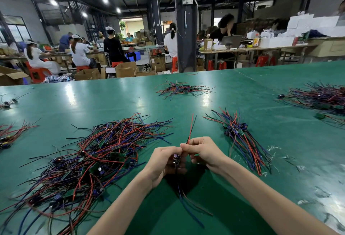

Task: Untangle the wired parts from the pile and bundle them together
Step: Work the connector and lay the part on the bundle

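A big tangled pile of wired parts, small green boards with red, blue and black wires, lies on the green table to my left. Above the table's near middle my left hand grips one wired part by its small board. My right hand pinches that part's red and black wires, which stick up away from me. More of its wires hang down below my hands. An aligned bundle of sorted parts lies to the right of my hands.
Another small heap of wired parts lies further back in the middle, a large one at the far right, and loose ones at the left edge. Scraps of clear tape lie near the bundle. People work at benches beyond the table.
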Action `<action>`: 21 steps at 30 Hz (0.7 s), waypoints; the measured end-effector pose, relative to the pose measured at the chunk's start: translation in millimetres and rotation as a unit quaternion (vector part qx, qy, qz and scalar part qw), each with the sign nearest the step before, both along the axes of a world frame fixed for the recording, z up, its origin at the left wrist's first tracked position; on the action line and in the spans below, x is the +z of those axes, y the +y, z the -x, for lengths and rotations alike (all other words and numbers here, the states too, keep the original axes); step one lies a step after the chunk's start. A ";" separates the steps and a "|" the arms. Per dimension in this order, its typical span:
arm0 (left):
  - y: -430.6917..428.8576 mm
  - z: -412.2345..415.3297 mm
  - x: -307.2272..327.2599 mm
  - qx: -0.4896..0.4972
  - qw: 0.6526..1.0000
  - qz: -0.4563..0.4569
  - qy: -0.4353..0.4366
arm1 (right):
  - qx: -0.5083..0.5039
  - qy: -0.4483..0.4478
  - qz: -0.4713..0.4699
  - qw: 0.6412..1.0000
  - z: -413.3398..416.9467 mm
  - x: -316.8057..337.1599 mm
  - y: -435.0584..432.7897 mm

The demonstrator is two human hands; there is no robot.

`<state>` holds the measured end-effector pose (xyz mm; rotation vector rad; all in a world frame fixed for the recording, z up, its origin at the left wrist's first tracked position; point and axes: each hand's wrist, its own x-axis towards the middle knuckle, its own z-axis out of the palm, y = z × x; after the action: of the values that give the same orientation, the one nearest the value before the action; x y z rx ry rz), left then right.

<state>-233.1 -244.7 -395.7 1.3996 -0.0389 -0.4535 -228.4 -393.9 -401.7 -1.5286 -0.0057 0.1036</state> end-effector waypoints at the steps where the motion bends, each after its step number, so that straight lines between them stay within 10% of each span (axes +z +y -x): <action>1: 0.4 -0.3 0.7 -0.006 1.000 0.006 0.014 | -0.004 0.002 -0.004 1.000 -0.2 -0.1 -0.4; 21: 1.4 -1.3 0.4 -0.055 0.994 0.051 0.074 | 0.018 0.057 -0.063 0.996 -2.9 -1.9 -3.1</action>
<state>-231.9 -243.3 -395.3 1.2648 -0.0183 -0.6383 -225.5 -397.0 -403.6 -1.3949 0.0499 0.2164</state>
